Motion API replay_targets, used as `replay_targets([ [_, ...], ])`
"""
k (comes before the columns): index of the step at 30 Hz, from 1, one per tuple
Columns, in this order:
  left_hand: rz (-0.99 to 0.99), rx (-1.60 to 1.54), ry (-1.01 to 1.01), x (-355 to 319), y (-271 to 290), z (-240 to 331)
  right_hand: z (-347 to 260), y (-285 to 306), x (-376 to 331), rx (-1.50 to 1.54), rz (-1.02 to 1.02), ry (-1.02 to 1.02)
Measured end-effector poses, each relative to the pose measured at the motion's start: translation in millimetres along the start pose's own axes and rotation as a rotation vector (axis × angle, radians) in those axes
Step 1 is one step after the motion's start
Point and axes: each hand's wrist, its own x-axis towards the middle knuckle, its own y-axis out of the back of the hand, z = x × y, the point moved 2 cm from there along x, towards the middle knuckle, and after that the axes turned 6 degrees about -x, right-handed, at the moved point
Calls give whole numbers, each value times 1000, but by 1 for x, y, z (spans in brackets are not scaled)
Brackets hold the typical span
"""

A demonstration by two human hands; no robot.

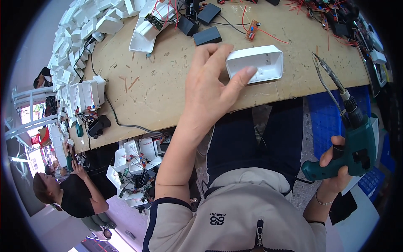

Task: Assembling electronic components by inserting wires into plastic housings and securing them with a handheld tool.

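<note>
My left hand (210, 90) reaches over the wooden workbench (168, 92) and grips a white rectangular plastic shell (260, 62), thumb inside its open hollow and fingers on its left end. My right hand (336, 168) holds a green electric screwdriver (354, 145) by its pistol grip, down at the right below the bench edge, with its long bit (329, 73) pointing up toward the bench's right corner.
Stacks of white shells (79, 29) line the bench's left edge. Black boxes (206, 37), a small circuit board (252, 30) and red wires lie at the back. A blue crate (327, 117) stands at right. Another person (71, 193) sits at lower left.
</note>
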Motion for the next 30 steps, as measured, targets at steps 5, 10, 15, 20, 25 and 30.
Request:
replay_targets([
  [5,97,28,-80,32,5,-6,-2,0,-1,3,22,1],
  [10,-4,-96,-35,68,-7,7,-1,-2,0,-12,41,2],
  [15,56,-477,-580,81,-20,-10,0,-3,3,-19,54,-7],
  [20,-107,-512,-542,82,-23,-10,2,-1,5,-3,38,-24],
  [25,-134,-594,-197,86,-26,-5,4,-1,9,2,24,-10],
  [30,227,-858,62,105,11,-14,5,-12,19,131,109,-40],
])
